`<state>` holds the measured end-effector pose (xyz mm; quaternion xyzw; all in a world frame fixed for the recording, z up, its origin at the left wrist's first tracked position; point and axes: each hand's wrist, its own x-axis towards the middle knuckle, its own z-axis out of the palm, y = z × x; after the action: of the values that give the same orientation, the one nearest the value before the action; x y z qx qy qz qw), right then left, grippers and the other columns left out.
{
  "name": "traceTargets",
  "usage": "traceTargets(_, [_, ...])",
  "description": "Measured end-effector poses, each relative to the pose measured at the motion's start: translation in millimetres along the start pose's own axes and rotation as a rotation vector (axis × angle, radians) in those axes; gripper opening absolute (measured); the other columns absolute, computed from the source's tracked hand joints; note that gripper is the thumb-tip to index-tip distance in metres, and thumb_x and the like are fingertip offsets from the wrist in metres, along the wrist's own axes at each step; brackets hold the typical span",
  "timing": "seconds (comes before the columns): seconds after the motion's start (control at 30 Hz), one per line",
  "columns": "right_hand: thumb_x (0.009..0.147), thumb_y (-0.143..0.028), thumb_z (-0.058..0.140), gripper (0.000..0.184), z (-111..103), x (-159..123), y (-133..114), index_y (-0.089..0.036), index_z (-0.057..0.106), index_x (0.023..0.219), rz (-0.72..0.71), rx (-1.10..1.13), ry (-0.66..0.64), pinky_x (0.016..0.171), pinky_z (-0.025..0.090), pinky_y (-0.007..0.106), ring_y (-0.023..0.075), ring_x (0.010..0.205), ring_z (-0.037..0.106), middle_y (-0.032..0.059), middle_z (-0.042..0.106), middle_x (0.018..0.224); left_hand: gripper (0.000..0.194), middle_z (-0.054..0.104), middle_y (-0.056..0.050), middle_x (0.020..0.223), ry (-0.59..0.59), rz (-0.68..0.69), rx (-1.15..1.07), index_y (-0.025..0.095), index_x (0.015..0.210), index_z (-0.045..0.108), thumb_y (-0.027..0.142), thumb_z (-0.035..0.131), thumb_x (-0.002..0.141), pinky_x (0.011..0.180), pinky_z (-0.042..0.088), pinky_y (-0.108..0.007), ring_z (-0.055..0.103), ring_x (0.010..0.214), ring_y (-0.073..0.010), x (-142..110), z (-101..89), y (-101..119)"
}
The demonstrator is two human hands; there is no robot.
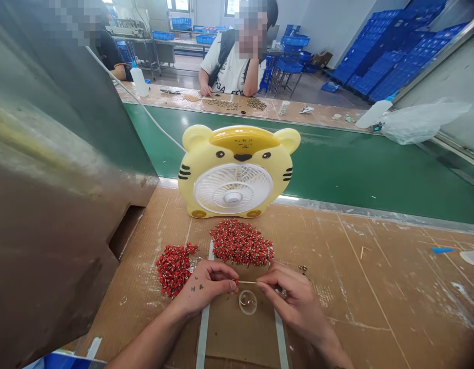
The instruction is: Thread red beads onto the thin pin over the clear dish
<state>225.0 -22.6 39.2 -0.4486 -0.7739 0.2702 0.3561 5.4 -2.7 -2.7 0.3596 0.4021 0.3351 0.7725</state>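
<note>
My left hand [206,286] is pinched on a small red piece at the left end of a thin pale stick [248,282]. My right hand [289,297] pinches the right end of that stick. Both hands hover over brown cardboard [337,287] near the table's front edge. Just below the stick sits a small clear round dish [248,302]. Behind my hands lies a large pile of small red pieces [241,242], and a smaller red pile [174,267] lies to the left of my left hand.
A yellow tiger-shaped desk fan [237,171] stands behind the piles. A green conveyor belt [356,164] runs past it. A grey metal panel [48,179] fills the left. Across the belt a seated person [237,61] leans on a table; blue crates [391,56] are stacked at the back right.
</note>
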Motion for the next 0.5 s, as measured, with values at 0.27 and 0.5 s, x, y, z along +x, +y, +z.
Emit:
traceTargets(0.27, [0.095, -0.021, 0.057, 0.018, -4, -4, 6, -0.019, 0.064, 0.077, 0.044, 0.001, 0.003, 0.057, 0.038, 0.026, 0.0146, 0.060, 0.053, 0.0002, 0.058, 0.064, 0.013, 0.076, -0.003, 0.071, 0.013, -0.002, 0.035, 0.016, 0.078, 0.078, 0.021, 0.082, 0.067, 0.068, 0.047, -0.023, 0.066, 0.067, -0.0140, 0, 1.1, 3])
traceTargets(0.5, [0.095, -0.028, 0.060, 0.019, -3, -23, 6, -0.019, 0.065, 0.079, 0.111, -0.070, -0.255, 0.063, 0.041, 0.027, 0.0167, 0.069, 0.057, 0.0021, 0.060, 0.071, 0.014, 0.072, 0.000, 0.069, 0.028, -0.003, 0.087, 0.015, 0.078, 0.077, 0.021, 0.082, 0.067, 0.065, 0.043, -0.021, 0.062, 0.065, -0.0118, -1, 1.9, 5])
